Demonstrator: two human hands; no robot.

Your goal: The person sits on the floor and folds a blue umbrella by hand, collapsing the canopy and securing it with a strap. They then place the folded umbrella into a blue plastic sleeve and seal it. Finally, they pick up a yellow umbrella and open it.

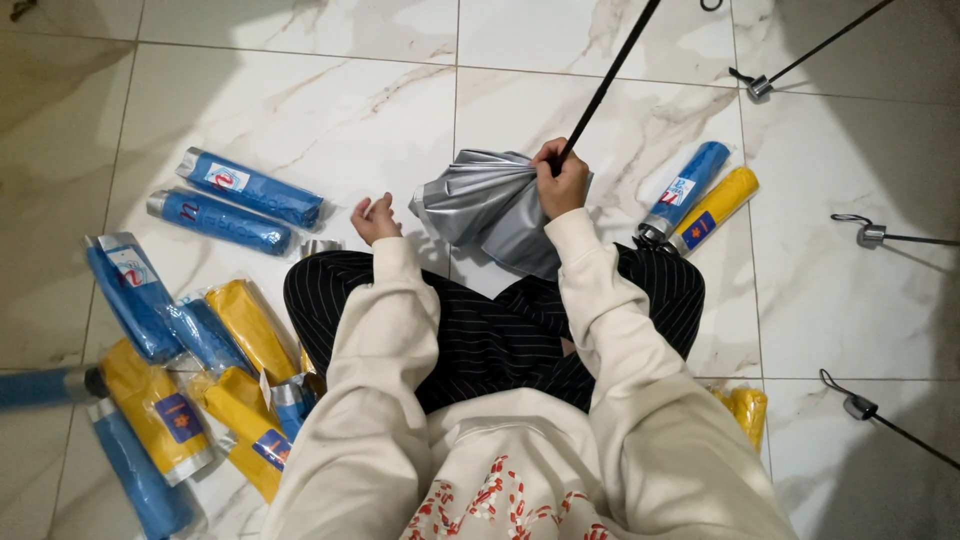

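Head view: right hand fingers clamp the grey umbrella (shaft slanting up-right); left hand, fingers loosely apart, hovers just left.

Home floor, white marble tiles, packaged folded umbrellas strewn about

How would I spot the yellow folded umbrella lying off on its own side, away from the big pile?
Start at the person's right knee on the marble floor. Just beyond it two folded umbrellas lie side by side, slanting up to the right. The yellow umbrella is the outer one, beside its blue neighbour.
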